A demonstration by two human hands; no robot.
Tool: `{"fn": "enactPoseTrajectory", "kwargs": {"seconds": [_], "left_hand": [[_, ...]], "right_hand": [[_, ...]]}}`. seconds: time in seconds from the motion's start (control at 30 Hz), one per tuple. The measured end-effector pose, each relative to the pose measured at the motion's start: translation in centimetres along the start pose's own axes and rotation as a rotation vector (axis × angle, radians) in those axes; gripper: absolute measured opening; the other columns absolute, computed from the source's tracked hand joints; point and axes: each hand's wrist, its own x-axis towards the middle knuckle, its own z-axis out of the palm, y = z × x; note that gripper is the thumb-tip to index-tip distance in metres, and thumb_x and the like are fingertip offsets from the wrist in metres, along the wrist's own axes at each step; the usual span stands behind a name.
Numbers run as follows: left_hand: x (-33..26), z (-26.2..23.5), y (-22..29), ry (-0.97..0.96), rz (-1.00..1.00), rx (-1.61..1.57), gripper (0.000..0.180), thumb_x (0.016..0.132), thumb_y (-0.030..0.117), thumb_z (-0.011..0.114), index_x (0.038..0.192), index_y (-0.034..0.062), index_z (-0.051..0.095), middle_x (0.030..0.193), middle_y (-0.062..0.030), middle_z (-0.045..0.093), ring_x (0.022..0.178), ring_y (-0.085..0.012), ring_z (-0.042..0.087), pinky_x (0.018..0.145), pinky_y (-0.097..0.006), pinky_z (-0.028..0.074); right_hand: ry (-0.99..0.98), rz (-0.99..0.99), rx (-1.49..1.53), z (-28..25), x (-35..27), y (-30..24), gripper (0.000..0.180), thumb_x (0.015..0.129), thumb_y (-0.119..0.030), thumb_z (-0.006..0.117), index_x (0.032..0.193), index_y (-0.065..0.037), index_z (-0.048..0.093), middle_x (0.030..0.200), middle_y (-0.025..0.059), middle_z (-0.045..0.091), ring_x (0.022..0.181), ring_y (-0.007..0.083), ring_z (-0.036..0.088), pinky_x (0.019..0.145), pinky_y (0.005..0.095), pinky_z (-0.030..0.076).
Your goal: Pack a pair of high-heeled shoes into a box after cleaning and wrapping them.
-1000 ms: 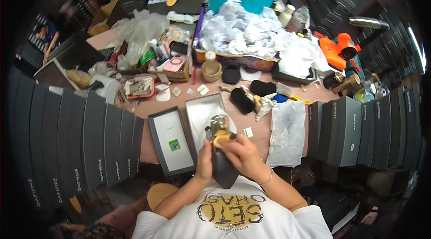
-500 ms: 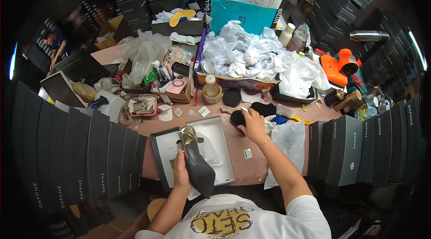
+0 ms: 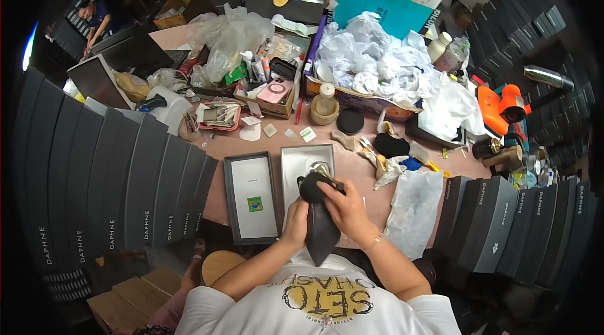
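A black pointed shoe (image 3: 322,234) with a shiny metallic heel part is held over the front of the table, toe toward me. My left hand (image 3: 296,222) is closed round its left side. My right hand (image 3: 347,206) pinches a round black pad (image 3: 310,189) against the shoe near the heel end, which hides part of the shoe. Beneath and beyond my hands stands an open grey shoe box with a white inside (image 3: 292,157). Left of it is the box's other half (image 3: 256,178), with a green square label in it.
Grey shoe boxes line the left (image 3: 126,190) and right (image 3: 481,222). A carton of crumpled white paper (image 3: 371,58) stands at the back. Black pad (image 3: 391,145), rags (image 3: 390,171) and a plastic sheet (image 3: 415,209) lie to the right. Another person (image 3: 96,20) is far left.
My right hand has brought the round black pad from the table to the shoe. The shoe has swung to the right, toward my middle. The head view has shifted and tilted.
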Motion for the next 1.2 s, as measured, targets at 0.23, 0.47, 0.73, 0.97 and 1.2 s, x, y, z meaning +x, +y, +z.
{"fn": "enactPoseTrajectory", "kwargs": {"seconds": [0.23,0.47,0.73,0.97,1.2], "left_hand": [[-1.8,-0.6,0.0,-0.129,-0.13,-0.11,0.049,0.101,0.046,0.032,0.11,0.0042,0.055,0.102,-0.0058,0.06,0.087,-0.0132,0.061,0.075,-0.025,0.052],[-2.7,-0.7,-0.6,-0.174,-0.032,-0.048,0.055,0.1,0.05,0.031,0.117,0.0025,0.054,0.106,-0.0071,0.06,0.092,-0.0132,0.06,0.079,-0.025,0.051],[-3.4,0.1,0.8,-0.005,0.058,-0.016,0.037,0.103,0.035,0.036,0.106,0.0053,0.058,0.093,0.0017,0.056,0.086,-0.0061,0.052,0.077,-0.021,0.043],[-2.6,1.4,5.8,-0.541,0.76,0.898,0.046,0.082,0.029,0.068,0.123,0.0099,0.058,0.086,-0.0124,0.06,0.079,-0.0306,0.061,0.069,-0.038,0.05],[-4.0,-0.2,-2.9,-0.878,0.658,1.439,0.021,0.074,0.028,0.064,0.076,0.0086,0.071,0.084,-0.0115,0.062,0.081,-0.0299,0.063,0.071,-0.04,0.05]], "right_hand": [[-0.215,-0.032,0.084,-2.4,-3.7,-1.8,0.03,0.077,0.0,0.065,0.106,-0.005,0.066,0.089,0.0131,0.058,0.076,0.0311,0.058,0.067,0.0373,0.048],[-0.228,0.013,0.129,-3.1,-4.0,-3.4,0.031,0.077,0.001,0.064,0.107,-0.006,0.066,0.09,0.0124,0.059,0.079,0.0298,0.06,0.068,0.0365,0.049],[-0.302,0.027,0.319,-2.8,-2.7,-2.5,0.029,0.076,0.002,0.062,0.104,-0.003,0.065,0.094,0.0133,0.059,0.086,0.027,0.059,0.076,0.033,0.048],[0.026,0.237,-0.102,-6.3,-2.5,7.8,0.055,0.094,-0.038,0.053,0.131,0.003,0.048,0.134,0.0181,0.051,0.124,0.0273,0.049,0.107,0.0373,0.032],[-1.262,0.369,0.35,-3.2,-0.3,-0.7,0.126,0.047,-0.025,0.095,0.147,-0.001,0.022,0.13,0.015,0.053,0.121,0.0238,0.05,0.1,0.0367,0.039]]}}
